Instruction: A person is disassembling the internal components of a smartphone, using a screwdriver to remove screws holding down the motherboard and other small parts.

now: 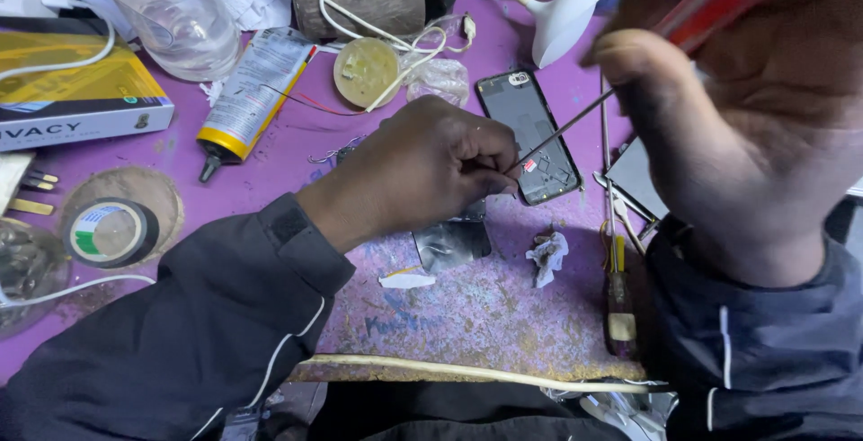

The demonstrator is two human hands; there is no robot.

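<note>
We see a yellow-and-white box (72, 90) at far left, a glue tube (247, 90) beside it. On the scuffed purple table (467, 306), our left hand (422, 167) pinches closed beside the phone (530, 135) — our right hand (746, 108) grips a red-handled screwdriver (629, 63), tip touching the phone.

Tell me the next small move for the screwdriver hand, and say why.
Probably ease the screwdriver tip straight down into the opened phone. The right hand holds its red handle high, and the shaft slants to a point beside the left hand fingertips, which pinch at the phone's lower edge. Whether the tip already touches is unclear.
</note>
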